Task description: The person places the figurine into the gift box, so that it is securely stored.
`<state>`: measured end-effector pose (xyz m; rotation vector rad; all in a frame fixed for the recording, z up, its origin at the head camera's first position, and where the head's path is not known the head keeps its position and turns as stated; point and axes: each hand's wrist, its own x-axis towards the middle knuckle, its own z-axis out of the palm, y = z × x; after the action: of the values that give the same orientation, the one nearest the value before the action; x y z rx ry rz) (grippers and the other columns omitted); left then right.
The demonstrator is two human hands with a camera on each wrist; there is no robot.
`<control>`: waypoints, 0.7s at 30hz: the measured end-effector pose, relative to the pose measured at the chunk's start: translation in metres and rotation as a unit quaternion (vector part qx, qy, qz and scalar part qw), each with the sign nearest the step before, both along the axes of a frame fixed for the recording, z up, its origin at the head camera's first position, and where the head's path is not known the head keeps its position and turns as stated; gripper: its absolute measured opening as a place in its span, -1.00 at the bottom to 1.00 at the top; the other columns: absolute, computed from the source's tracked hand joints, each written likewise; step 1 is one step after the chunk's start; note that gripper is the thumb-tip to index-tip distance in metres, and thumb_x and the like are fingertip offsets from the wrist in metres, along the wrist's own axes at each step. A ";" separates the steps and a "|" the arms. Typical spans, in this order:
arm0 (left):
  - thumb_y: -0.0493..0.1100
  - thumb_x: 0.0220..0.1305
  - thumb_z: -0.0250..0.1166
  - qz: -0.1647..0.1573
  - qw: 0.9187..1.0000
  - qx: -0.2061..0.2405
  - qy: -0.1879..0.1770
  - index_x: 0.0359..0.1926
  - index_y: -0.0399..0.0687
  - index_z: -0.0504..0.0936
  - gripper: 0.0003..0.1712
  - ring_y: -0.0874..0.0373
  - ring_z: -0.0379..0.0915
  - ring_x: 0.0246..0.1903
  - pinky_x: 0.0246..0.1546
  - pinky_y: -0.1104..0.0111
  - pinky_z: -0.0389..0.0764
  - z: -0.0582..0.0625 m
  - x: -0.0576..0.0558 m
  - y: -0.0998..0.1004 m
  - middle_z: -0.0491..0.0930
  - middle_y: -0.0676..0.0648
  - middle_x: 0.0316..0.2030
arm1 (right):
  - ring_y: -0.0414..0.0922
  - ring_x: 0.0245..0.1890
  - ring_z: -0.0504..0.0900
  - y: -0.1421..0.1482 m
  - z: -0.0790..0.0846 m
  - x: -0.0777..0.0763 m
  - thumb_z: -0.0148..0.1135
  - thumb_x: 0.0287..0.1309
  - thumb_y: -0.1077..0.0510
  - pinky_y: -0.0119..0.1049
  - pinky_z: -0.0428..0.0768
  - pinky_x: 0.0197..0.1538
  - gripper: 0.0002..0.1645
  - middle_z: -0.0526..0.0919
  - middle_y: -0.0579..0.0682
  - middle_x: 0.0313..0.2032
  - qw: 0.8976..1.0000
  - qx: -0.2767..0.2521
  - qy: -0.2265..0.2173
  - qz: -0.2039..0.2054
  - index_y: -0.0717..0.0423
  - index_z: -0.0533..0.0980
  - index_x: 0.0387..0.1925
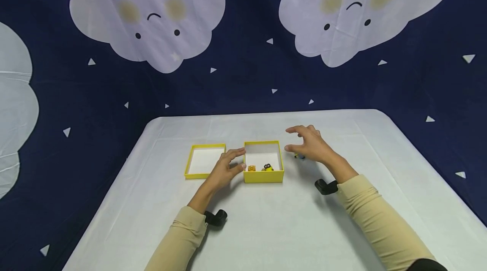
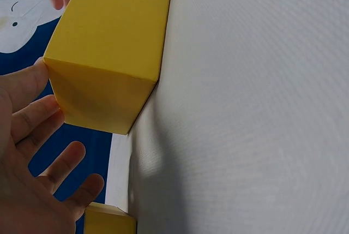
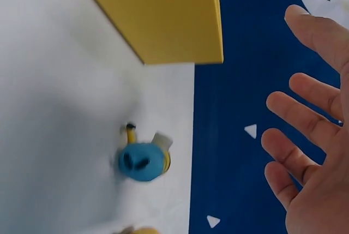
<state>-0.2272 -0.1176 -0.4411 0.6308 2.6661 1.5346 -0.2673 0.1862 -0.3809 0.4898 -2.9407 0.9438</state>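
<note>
- The right hand (image 1: 313,146) has fingers spread and holds nothing.
- The blue toy figure (image 3: 143,164) lies under it, well apart from the left hand (image 1: 222,170).
- The left hand, fingers loose, touches the yellow box (image 1: 264,177).
- Only the head view shows the goggled toy (image 1: 268,168) inside; the right wrist view shows the blue one better.
</note>
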 end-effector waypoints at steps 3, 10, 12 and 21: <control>-0.15 0.27 0.23 -0.002 1.000 0.010 -0.004 0.26 -0.15 0.41 -0.46 -0.05 0.02 0.39 0.45 -0.04 -0.02 0.000 0.000 0.000 0.34 -0.02 0.31 | 0.09 0.04 0.32 0.008 -0.002 -0.002 0.36 -0.01 -0.20 -0.09 0.36 -0.07 -0.24 0.49 0.04 0.14 1.000 0.001 -0.006 -0.002 -0.09 0.39 0.23; -0.17 0.27 0.23 -0.004 1.000 0.022 -0.009 0.25 -0.16 0.41 -0.46 -0.06 0.01 0.40 0.35 -0.03 0.24 0.000 0.000 0.000 0.34 -0.04 0.31 | 0.12 0.07 0.29 0.022 -0.009 -0.005 0.35 0.02 -0.17 -0.02 0.38 -0.05 -0.24 0.46 0.08 0.14 1.000 0.009 -0.022 -0.013 -0.07 0.36 0.25; -0.17 0.27 0.23 -0.003 1.000 0.018 -0.008 0.26 -0.17 0.41 -0.46 -0.06 0.01 0.40 0.35 -0.02 0.24 0.000 0.000 0.000 0.33 -0.04 0.31 | 0.13 0.08 0.29 0.025 -0.011 -0.006 0.35 0.02 -0.17 -0.01 0.38 -0.04 -0.23 0.46 0.10 0.13 0.999 0.014 -0.024 -0.018 -0.06 0.36 0.25; -0.19 0.28 0.22 -0.006 1.000 0.001 0.011 0.25 -0.20 0.40 -0.47 -0.06 0.05 0.39 0.49 -0.01 -0.27 0.000 -0.001 0.000 0.35 -0.07 0.30 | 0.14 0.06 0.30 0.034 -0.019 -0.008 0.34 0.05 -0.09 -0.04 0.36 -0.07 -0.27 0.50 0.17 0.13 0.999 0.020 -0.023 -0.014 -0.01 0.37 0.25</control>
<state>-0.2281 -0.1176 -0.4409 0.6661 2.6710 1.5363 -0.2756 0.2207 -0.3997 0.4334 -3.0050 0.9069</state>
